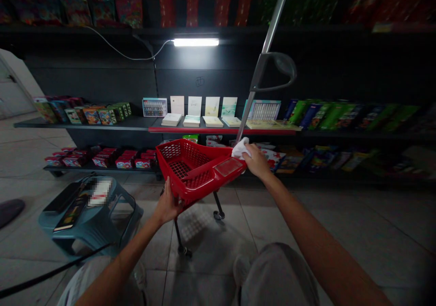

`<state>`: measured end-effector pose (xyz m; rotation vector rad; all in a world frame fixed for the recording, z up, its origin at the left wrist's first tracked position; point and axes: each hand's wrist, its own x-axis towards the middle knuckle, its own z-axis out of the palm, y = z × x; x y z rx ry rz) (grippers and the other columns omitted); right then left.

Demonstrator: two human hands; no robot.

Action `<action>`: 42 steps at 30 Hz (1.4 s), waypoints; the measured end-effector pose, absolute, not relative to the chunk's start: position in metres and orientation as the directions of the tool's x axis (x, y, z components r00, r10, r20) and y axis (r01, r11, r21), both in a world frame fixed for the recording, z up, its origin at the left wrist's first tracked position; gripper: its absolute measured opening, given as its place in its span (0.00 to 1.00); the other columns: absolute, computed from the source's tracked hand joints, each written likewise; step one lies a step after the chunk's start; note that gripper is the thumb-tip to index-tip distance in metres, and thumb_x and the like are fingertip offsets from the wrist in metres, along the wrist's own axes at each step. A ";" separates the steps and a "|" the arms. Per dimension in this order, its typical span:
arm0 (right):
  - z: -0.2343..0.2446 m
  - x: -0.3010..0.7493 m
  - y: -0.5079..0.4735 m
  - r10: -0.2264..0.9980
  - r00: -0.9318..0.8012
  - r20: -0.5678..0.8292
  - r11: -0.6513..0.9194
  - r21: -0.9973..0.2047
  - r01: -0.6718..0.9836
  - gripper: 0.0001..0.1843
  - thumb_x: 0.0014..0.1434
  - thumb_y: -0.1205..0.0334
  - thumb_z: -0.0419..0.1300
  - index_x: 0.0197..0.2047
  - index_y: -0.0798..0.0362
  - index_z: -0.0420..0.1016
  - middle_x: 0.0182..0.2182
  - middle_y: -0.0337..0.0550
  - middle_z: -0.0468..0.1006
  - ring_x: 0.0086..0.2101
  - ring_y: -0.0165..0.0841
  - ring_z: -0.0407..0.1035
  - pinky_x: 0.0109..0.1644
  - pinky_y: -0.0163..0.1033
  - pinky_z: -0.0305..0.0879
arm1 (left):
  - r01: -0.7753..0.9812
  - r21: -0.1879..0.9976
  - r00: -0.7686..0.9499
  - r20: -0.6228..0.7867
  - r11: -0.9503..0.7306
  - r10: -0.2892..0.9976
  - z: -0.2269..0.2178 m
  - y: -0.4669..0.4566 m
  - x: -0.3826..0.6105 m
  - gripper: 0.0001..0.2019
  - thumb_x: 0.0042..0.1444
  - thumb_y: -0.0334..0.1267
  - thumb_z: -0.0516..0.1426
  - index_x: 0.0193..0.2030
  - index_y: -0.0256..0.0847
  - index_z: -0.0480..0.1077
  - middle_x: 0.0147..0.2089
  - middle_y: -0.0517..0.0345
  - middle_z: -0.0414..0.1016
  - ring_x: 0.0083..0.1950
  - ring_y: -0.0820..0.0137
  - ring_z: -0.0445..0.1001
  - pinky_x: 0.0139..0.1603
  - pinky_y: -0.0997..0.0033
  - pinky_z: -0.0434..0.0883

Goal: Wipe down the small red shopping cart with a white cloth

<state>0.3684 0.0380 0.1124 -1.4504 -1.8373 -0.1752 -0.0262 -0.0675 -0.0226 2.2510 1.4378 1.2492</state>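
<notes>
A red plastic mesh shopping basket [190, 170] sits on a wheeled stand with black legs and casters [218, 213], and it looks tilted. My left hand [165, 207] grips its near lower edge. My right hand [256, 160] is at the basket's right end, closed on a crumpled white cloth [240, 148] that rests against the rim. Just behind that hand rises a silver pole [269, 29] with a dark grey loop handle [272, 70]. The far side of the stand is hidden by the basket.
Dark store shelves [218, 124] hold boxes, cards and packaged goods, with a strip light [196, 42] above. To the left stands a teal plastic stool [91, 233] with items on top. A black cable [51, 272] crosses the lower left over the tiled floor [211, 251].
</notes>
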 end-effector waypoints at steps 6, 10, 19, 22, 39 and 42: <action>0.124 0.355 0.021 0.847 -0.066 0.527 0.215 -0.227 0.950 0.24 0.65 0.60 0.48 0.59 0.56 0.74 0.51 0.56 0.76 0.53 0.47 0.69 0.56 0.47 0.63 | 0.652 0.475 0.012 0.773 -0.591 0.634 -0.005 -0.097 -0.007 0.41 0.66 0.50 0.54 0.79 0.39 0.41 0.78 0.34 0.49 0.81 0.45 0.42 0.76 0.32 0.49; 0.131 0.340 0.006 0.874 -0.059 0.483 0.168 -0.186 0.968 0.25 0.67 0.60 0.47 0.62 0.56 0.72 0.54 0.56 0.76 0.55 0.47 0.68 0.56 0.47 0.62 | 0.706 0.353 0.019 0.858 -0.614 0.514 0.016 -0.115 0.005 0.43 0.64 0.48 0.56 0.79 0.38 0.40 0.78 0.33 0.48 0.81 0.42 0.40 0.75 0.25 0.41; 0.132 0.302 -0.032 0.825 -0.102 0.556 0.248 -0.193 0.949 0.22 0.67 0.62 0.48 0.61 0.53 0.72 0.51 0.55 0.78 0.52 0.47 0.69 0.54 0.48 0.62 | 0.826 0.158 0.277 0.722 -0.541 0.634 0.104 -0.148 0.046 0.25 0.66 0.40 0.52 0.69 0.50 0.61 0.69 0.51 0.68 0.73 0.52 0.64 0.80 0.35 0.40; 0.130 0.287 -0.043 0.789 -0.123 0.602 0.285 -0.181 0.941 0.20 0.68 0.62 0.49 0.58 0.51 0.74 0.49 0.54 0.78 0.48 0.46 0.70 0.52 0.47 0.62 | 0.875 0.207 0.228 0.622 -0.438 0.749 0.130 -0.138 0.062 0.22 0.68 0.45 0.51 0.66 0.46 0.66 0.66 0.47 0.70 0.68 0.52 0.67 0.73 0.42 0.59; 0.127 0.268 -0.064 0.609 0.292 0.738 0.553 -0.658 0.511 0.20 0.68 0.50 0.50 0.56 0.51 0.69 0.49 0.52 0.77 0.49 0.44 0.73 0.56 0.49 0.71 | 0.934 0.191 0.130 0.606 -0.302 0.785 0.142 -0.080 0.000 0.15 0.66 0.45 0.55 0.52 0.45 0.78 0.52 0.52 0.82 0.54 0.58 0.78 0.47 0.61 0.73; 0.138 0.285 -0.051 0.482 0.530 0.697 0.523 -0.715 0.464 0.28 0.69 0.49 0.46 0.68 0.50 0.58 0.59 0.57 0.72 0.58 0.46 0.70 0.61 0.54 0.68 | 0.915 0.208 0.139 0.642 -0.346 0.754 0.138 -0.073 -0.014 0.15 0.65 0.43 0.54 0.51 0.45 0.79 0.52 0.54 0.83 0.54 0.59 0.78 0.51 0.61 0.73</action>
